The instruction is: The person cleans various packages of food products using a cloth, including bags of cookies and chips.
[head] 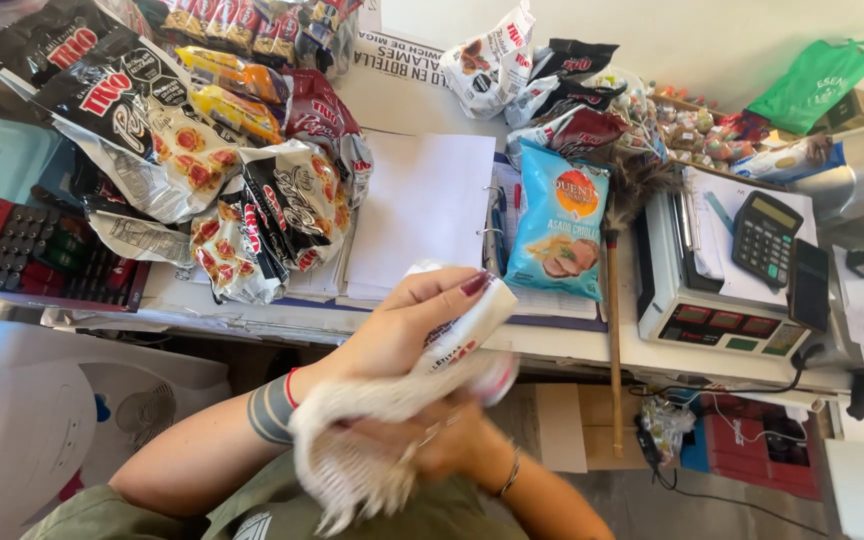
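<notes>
My right hand (452, 440) rubs a white cloth (352, 440) over the packet (462, 330) my left hand (402, 325) clasps; a loosened clasp could drop it.

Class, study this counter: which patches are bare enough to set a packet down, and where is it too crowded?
Freest is the blank sheet between the heaped snack bags and the blue bag. A narrow counter edge runs bare before the scale. The left heap and the sweets at the back are crowded.

Snack bags (202, 150) pile left of the binder (422, 210); scale (722, 300) right, calculator (764, 236) on it.
</notes>
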